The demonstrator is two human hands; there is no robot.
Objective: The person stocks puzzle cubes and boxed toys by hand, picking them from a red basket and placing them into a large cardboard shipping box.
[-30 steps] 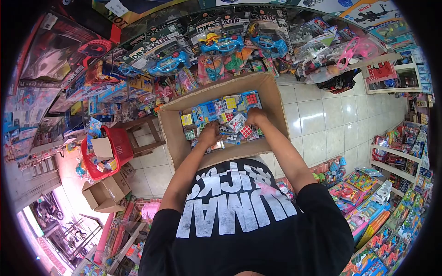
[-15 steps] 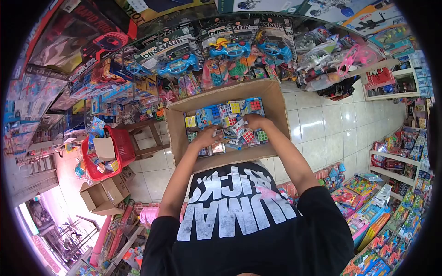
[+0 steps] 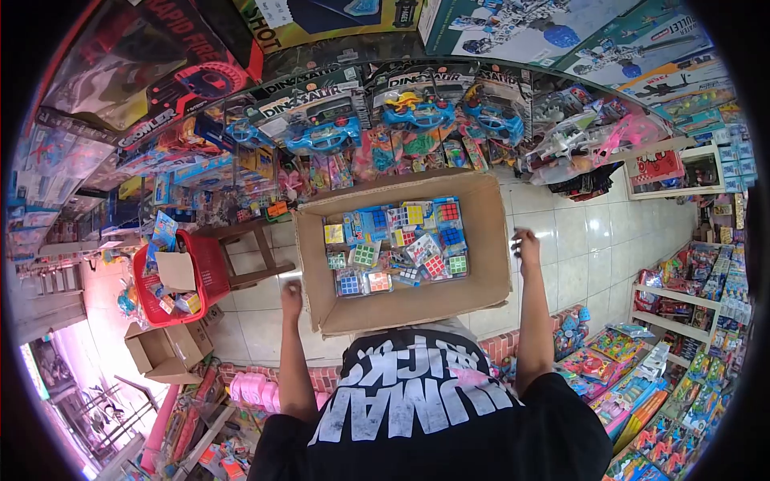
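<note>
An uncovered cardboard box (image 3: 405,317) stands in front of me, with packaged puzzle cubes (image 3: 365,254) laid across its bottom. They come in several colours, some on blue and white cards. My left hand (image 3: 291,297) is just outside the box's left wall, holding nothing I can see; its fingers show only in part and look loosely open. Off the right wall, my right hand (image 3: 526,247) hangs in the air with bent fingers apart and nothing in them. A gap shows between it and the cardboard.
A red basket (image 3: 210,268) of toys stands on the left beside a wooden stool (image 3: 261,255), with a smaller open carton (image 3: 164,351) below. Hanging dinosaur toy packs (image 3: 325,132) line the far side. Packed toy shelves (image 3: 682,297) flank the tiled floor (image 3: 573,232) at right.
Both hands have come out of the box, let go of the packaged cubes and moved apart to its left and right sides. The view has tilted slightly upward.
</note>
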